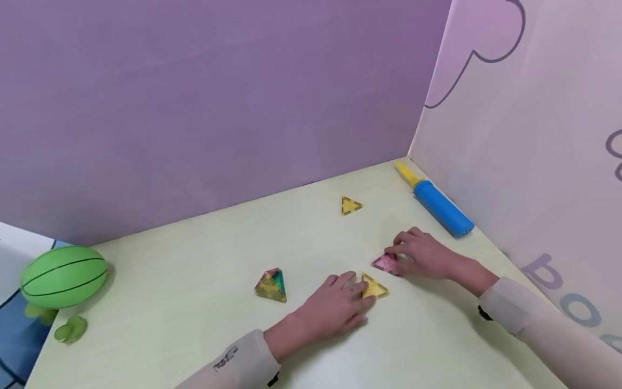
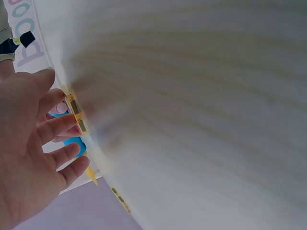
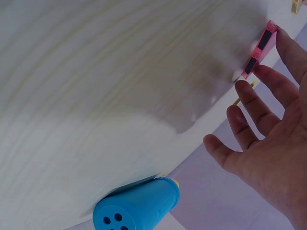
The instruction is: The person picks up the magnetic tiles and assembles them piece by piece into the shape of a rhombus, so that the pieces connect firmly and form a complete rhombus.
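Observation:
My left hand (image 1: 332, 305) rests its index and middle fingertips on a yellow triangular magnetic tile (image 1: 376, 287), its thumb apart from it. In the left wrist view the yellow tile (image 2: 76, 113) shows edge-on at those fingertips. My right hand (image 1: 423, 254) pinches a pink triangular magnetic tile (image 1: 386, 263) just beyond the yellow one. Thumb and index finger meet the pink tile's (image 3: 259, 49) edges in the right wrist view; the other fingers are spread. Left of my hands stands a small pyramid (image 1: 272, 284) of yellow, green and pink tiles.
Another yellow triangular tile (image 1: 350, 205) lies farther back. A blue hand pump (image 1: 443, 208) with a yellow nozzle lies along the right wall. A green oval ball (image 1: 64, 276) and a small green object (image 1: 71, 329) are at the table's left edge. A purple wall (image 1: 218, 97) rises behind.

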The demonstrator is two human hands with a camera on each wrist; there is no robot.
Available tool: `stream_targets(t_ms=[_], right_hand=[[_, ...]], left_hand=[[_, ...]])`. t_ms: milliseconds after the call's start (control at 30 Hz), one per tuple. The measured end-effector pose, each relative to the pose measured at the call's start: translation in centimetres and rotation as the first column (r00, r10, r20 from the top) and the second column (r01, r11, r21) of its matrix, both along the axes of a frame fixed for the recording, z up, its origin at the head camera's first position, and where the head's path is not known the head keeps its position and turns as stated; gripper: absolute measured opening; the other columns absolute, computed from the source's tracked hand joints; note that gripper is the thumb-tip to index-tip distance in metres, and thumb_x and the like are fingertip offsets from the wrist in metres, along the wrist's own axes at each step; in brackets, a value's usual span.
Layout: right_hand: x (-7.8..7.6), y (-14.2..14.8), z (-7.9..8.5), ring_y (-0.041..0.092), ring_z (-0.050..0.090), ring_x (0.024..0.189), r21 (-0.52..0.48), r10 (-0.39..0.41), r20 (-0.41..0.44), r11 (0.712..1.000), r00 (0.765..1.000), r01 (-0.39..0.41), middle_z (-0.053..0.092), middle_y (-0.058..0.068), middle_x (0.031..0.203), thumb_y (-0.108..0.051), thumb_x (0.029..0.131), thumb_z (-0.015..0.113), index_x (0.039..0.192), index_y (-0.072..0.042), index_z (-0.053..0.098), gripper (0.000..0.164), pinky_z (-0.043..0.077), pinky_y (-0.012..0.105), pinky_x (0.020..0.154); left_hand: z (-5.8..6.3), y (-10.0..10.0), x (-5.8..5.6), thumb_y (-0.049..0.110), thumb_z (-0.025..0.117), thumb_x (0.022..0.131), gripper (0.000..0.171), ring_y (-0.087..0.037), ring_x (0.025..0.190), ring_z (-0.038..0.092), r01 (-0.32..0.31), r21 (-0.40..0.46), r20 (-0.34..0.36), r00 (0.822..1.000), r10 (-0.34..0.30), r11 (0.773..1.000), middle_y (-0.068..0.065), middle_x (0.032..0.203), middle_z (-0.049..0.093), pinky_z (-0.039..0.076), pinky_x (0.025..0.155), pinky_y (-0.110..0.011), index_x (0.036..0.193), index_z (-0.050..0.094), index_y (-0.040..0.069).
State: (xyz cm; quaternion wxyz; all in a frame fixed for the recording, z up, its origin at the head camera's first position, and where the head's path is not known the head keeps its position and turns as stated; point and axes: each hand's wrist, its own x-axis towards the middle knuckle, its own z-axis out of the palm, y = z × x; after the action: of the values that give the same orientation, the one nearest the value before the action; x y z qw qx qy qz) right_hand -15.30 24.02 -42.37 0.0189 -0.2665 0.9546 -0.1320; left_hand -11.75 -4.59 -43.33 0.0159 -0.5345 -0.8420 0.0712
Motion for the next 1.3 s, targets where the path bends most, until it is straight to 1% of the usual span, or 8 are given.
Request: stream_targets(t_ms=[300, 400, 600, 867, 1000, 1100, 1200, 1300], right_hand=[[0.8, 0.3, -0.2, 0.028, 0.054, 0.107, 0.0, 0.007, -0.031, 1.0, 0.999, -0.007, 0.067, 0.005, 0.114, -0.033, 0.085, 0.08, 0.123, -0.014, 0.072, 0.044, 0.048, 0.046, 0.086], [0.9, 0.3, -0.2, 0.028, 0.054, 0.108, -0.013, 0.002, -0.029, 1.0, 1.0, -0.002, 0.067, 0.005, 0.114, -0.034, 0.085, 0.079, 0.123, -0.015, 0.072, 0.044, 0.048, 0.047, 0.086], [0.6, 0.0, -0.1, 0.026, 0.053, 0.107, -0.027, 0.0, -0.036, 1.0, 0.999, -0.001, 0.066, 0.004, 0.113, -0.034, 0.085, 0.08, 0.123, -0.015, 0.073, 0.043, 0.047, 0.045, 0.085], [0.2, -0.4, -0.3, 0.024, 0.052, 0.107, -0.032, -0.023, 0.002, 0.999, 1.0, 0.023, 0.067, 0.003, 0.113, -0.034, 0.085, 0.08, 0.122, -0.014, 0.073, 0.043, 0.046, 0.043, 0.086], [0.2, -0.6, -0.3, 0.021, 0.051, 0.104, -0.042, -0.003, 0.012, 0.999, 1.0, 0.003, 0.068, 0.001, 0.111, -0.033, 0.085, 0.079, 0.118, -0.015, 0.074, 0.038, 0.044, 0.04, 0.084], [0.0, -0.7, -0.3, 0.021, 0.051, 0.102, -0.039, 0.022, 0.003, 0.999, 1.0, -0.021, 0.068, -0.001, 0.109, -0.031, 0.085, 0.08, 0.115, -0.016, 0.075, 0.034, 0.043, 0.038, 0.082], [-0.2, -0.8, -0.1, 0.021, 0.052, 0.101, -0.032, 0.039, -0.007, 0.999, 0.999, -0.04, 0.068, 0.0, 0.108, -0.03, 0.086, 0.079, 0.114, -0.016, 0.075, 0.032, 0.043, 0.038, 0.081], [-0.3, -0.9, 0.2, 0.022, 0.052, 0.1, -0.024, 0.043, 0.004, 0.999, 0.999, -0.043, 0.068, 0.001, 0.108, -0.03, 0.086, 0.079, 0.114, -0.016, 0.075, 0.032, 0.044, 0.038, 0.08]], left_hand=[[-0.5, 0.7, 0.2, 0.054, 0.04, 0.104, 0.046, -0.027, 0.142, 0.041, 0.012, -0.014, -0.028, 1.0, -0.013, 1.0, 0.005, 0.15, 0.052, 0.047, 0.103, -0.043, 0.146, 0.05, 0.035], [-0.3, 0.8, 0.2, 0.054, 0.041, 0.104, 0.046, -0.027, 0.142, 0.042, 0.011, -0.021, -0.036, 0.999, -0.012, 1.0, 0.005, 0.15, 0.052, 0.047, 0.103, -0.042, 0.145, 0.051, 0.035], [0.0, 0.9, 0.3, 0.054, 0.041, 0.104, 0.047, -0.027, 0.142, 0.042, 0.005, -0.03, -0.035, 0.999, -0.006, 1.0, 0.004, 0.151, 0.051, 0.046, 0.104, -0.042, 0.146, 0.05, 0.034], [-0.1, 1.1, 0.2, 0.056, 0.039, 0.104, 0.049, -0.027, 0.142, 0.041, -0.018, -0.046, -0.035, 0.999, 0.017, 0.999, 0.004, 0.151, 0.05, 0.046, 0.105, -0.042, 0.146, 0.049, 0.034], [-0.2, 1.3, 0.3, 0.057, 0.04, 0.103, 0.049, -0.027, 0.142, 0.042, -0.03, -0.047, -0.039, 0.999, 0.028, 0.998, 0.003, 0.15, 0.051, 0.046, 0.105, -0.042, 0.146, 0.05, 0.034], [-0.2, 1.4, 0.3, 0.058, 0.039, 0.103, 0.05, -0.026, 0.142, 0.041, -0.04, -0.05, -0.042, 0.998, 0.038, 0.998, 0.003, 0.149, 0.052, 0.045, 0.105, -0.042, 0.146, 0.049, 0.034], [-0.2, 1.3, 0.3, 0.059, 0.039, 0.103, 0.051, -0.026, 0.143, 0.04, -0.048, -0.051, -0.045, 0.998, 0.046, 0.998, 0.003, 0.15, 0.051, 0.045, 0.106, -0.042, 0.147, 0.049, 0.034], [-0.1, 1.1, 0.5, 0.059, 0.04, 0.103, 0.051, -0.026, 0.143, 0.04, -0.052, -0.048, -0.044, 0.998, 0.05, 0.997, 0.002, 0.15, 0.051, 0.045, 0.105, -0.041, 0.146, 0.048, 0.033]])
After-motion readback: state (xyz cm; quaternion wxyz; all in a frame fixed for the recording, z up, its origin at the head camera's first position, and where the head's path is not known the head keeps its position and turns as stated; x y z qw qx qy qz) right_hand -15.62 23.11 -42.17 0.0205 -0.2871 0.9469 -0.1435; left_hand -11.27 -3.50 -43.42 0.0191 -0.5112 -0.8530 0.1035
